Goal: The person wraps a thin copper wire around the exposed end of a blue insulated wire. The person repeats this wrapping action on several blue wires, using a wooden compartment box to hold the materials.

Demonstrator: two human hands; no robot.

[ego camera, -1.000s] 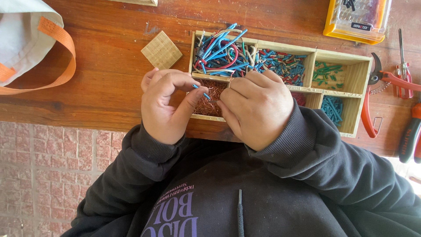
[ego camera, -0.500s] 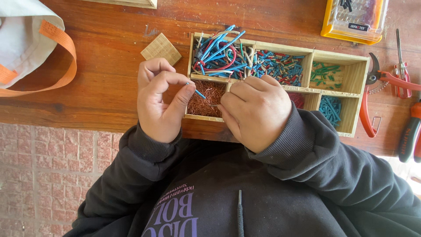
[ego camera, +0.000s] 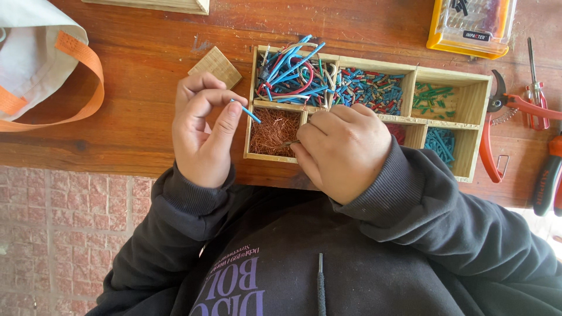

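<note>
Wooden table — divided tray: copper strands, wire offcuts; left hand pinches blue wire.

Light: bright, even daylight, soft shadows.
Glare: overexposed patch at btm-right corner.
Focus: sharp overall, no motion blur.
Distortion: none evident.

views: one, head-worn | facing: straight down over the person's chest, close | frame: near edge of the wooden table crosses mid-picture, brick floor at lower left | centre: left hand, right hand, compartment box | shared: none, single view
</note>
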